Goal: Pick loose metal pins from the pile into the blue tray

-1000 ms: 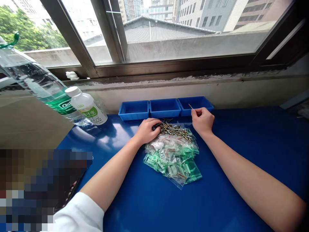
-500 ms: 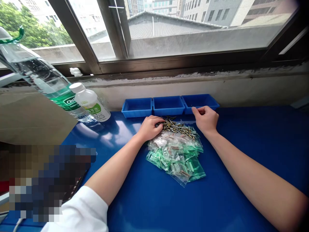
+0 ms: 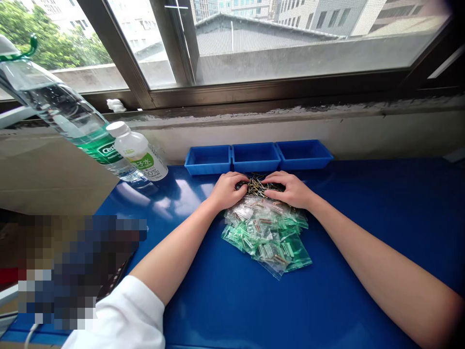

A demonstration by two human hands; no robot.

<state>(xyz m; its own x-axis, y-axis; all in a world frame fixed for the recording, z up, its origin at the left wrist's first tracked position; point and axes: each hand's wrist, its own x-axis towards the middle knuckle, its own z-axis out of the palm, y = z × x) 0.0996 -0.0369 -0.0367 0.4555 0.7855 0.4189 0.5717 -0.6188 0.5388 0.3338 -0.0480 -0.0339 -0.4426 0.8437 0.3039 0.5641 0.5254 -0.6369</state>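
A loose pile of small metal screws (image 3: 256,186) lies on the blue table, between my two hands. My left hand (image 3: 228,190) rests at the pile's left side, thumb and fingers apart around its edge. From the right, my right hand (image 3: 290,189) cups the other side, its thumb and fingers also spread. Directly in front of the screws is a heap of small clear and green plastic bags (image 3: 267,232) with small parts inside. Behind the pile stand three blue trays in a row: left (image 3: 208,168), middle (image 3: 256,165) and right (image 3: 307,162).
A large water bottle (image 3: 69,114) and a smaller white-capped bottle (image 3: 140,154) stand at the table's back left. A pixelated dark object lies at the left edge. Behind the table are a wall and a window frame (image 3: 254,94).
My right hand has moved left and down from the right tray to the screw pile, and its fingers have spread. My left hand has stayed at the pile.
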